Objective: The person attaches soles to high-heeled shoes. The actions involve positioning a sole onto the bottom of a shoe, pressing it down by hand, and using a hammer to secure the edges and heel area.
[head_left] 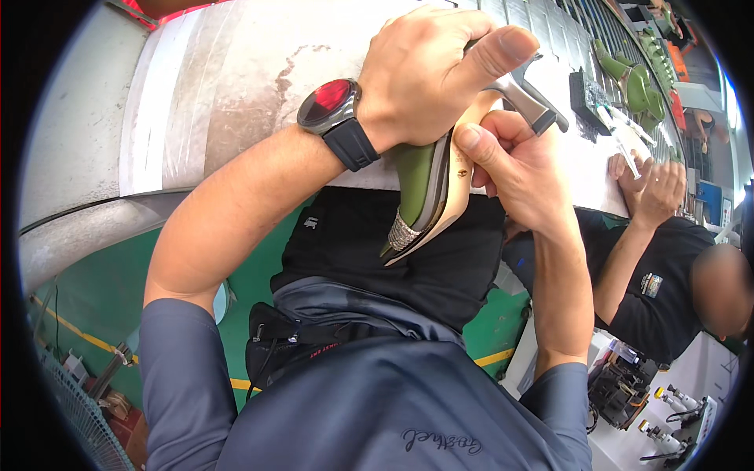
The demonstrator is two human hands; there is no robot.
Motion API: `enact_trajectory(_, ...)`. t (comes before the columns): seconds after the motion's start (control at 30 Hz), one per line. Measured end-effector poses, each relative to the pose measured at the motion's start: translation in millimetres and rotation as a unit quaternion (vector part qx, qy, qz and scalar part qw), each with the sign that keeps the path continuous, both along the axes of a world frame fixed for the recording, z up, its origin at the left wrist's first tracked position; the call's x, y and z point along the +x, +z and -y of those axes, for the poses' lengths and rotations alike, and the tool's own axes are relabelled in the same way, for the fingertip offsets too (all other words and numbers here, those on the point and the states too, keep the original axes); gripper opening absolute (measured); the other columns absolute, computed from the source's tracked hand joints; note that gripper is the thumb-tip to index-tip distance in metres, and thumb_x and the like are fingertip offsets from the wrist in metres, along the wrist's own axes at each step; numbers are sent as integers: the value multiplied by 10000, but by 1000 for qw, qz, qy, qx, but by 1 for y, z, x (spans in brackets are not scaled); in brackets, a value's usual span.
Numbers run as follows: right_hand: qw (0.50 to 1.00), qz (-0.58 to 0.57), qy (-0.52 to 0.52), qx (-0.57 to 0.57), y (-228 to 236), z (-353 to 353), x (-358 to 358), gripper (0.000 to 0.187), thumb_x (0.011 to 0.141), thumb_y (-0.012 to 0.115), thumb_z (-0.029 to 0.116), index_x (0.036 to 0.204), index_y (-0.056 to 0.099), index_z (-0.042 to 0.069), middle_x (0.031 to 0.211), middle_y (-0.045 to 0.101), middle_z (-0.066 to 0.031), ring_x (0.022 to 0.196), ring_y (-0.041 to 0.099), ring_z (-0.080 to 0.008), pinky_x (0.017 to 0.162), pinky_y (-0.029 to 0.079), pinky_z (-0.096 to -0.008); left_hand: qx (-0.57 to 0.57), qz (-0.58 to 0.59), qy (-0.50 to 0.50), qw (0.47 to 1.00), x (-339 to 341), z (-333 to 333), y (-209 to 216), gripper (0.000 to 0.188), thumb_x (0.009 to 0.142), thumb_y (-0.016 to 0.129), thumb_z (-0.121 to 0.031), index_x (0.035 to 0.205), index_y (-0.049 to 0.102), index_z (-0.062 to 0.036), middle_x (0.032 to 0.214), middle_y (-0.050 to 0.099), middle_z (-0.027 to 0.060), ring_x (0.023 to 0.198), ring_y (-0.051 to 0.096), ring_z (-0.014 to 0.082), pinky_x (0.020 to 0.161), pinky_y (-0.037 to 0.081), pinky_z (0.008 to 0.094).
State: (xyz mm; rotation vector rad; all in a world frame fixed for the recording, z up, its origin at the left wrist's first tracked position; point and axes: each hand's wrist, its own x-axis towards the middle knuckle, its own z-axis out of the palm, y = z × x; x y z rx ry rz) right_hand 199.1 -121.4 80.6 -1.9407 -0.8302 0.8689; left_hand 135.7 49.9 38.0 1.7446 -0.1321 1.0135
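Head view: green shoe (419, 177) sat at one o'clock, toe toward seven, past the surface's (251, 86) edge. Right hand (522, 169) pinched its sole (458, 184); left hand (428, 74) lay over it, grip couldn't be told. Likely light, stiff-soled, scuff-prone; sole looked safest hold, not glittery band (402, 234).

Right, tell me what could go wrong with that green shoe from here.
The green pointed-toe shoe juts toe-first past the workbench edge, so it might drop if the right hand's grip slips. The wristwatch behind the left hand looks close to the upper and could scuff it. The right thumb on the beige sole may leave a smudge.
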Motion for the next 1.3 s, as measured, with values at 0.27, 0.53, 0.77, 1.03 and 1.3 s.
enact_trajectory(0.27,992,76,-98,8,-15,-2,-10,524,889,824,439,641,553,66,630,582,41,584,503,-41,539,433,-245,-24,-21,-13,999,10,1,-7,779,1089,345,-633,889,647,57,814,644,232,777,632,408,725,493,434)
enact_trajectory(0.53,985,38,-144,89,-28,-9,-11,446,897,834,408,752,674,17,700,619,28,623,513,-36,577,432,-223,-67,-36,-29,997,6,1,-7,827,1091,307,-651,1007,696,73,832,695,227,807,698,338,747,529,406)
enact_trajectory(0.77,983,-77,-100,136,-18,15,-23,531,988,734,269,1350,576,-86,1054,739,-117,912,702,-140,838,580,-306,-86,-78,-10,993,2,2,-1,803,1105,309,-618,1020,721,66,792,692,210,789,706,323,728,528,412)
enact_trajectory(1.03,986,-108,-56,117,-8,15,-37,660,915,777,145,1454,475,-88,1068,748,-133,948,710,-147,859,581,-312,-101,-132,-5,986,-6,7,10,774,1102,346,-617,1045,726,55,744,665,155,743,662,227,689,513,380)
enact_trajectory(1.3,972,-146,-102,154,-20,9,-26,707,891,840,160,1459,482,-63,1072,756,-145,973,724,-162,860,589,-305,-94,-95,-16,991,-4,6,6,751,1095,386,-617,1052,723,53,764,662,110,760,632,186,692,506,353)
